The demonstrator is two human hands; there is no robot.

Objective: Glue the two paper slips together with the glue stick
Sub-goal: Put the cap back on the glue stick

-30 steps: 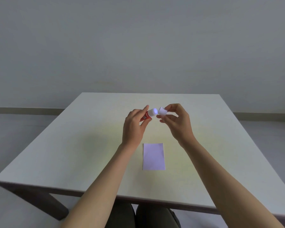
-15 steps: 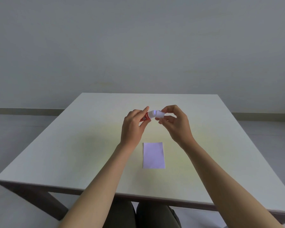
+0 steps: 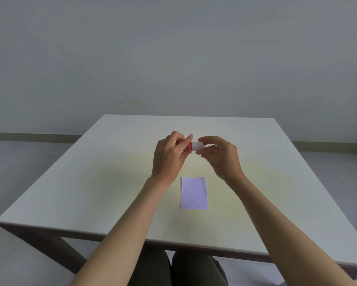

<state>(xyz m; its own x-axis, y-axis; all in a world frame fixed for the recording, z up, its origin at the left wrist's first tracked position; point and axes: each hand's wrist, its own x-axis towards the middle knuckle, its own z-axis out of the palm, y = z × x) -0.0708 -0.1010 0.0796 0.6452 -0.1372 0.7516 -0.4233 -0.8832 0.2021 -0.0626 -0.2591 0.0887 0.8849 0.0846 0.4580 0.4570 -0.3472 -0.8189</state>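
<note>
My left hand [image 3: 169, 155] grips the red body of a small glue stick [image 3: 191, 146] above the middle of the table. My right hand [image 3: 219, 156] pinches the white cap [image 3: 198, 145], which sits pushed onto the stick's end. Nearer to me, one pale lilac paper rectangle [image 3: 194, 193] lies flat between my forearms. Only one slip outline shows; I cannot tell whether a second lies under it.
The white square table [image 3: 91, 182] has dark legs and a near edge just above my knees [image 3: 177, 269]. A plain grey wall and grey floor surround it.
One second ago the cap was held apart from the stick in my right hand. It has since been brought to the stick and now sits on its end.
</note>
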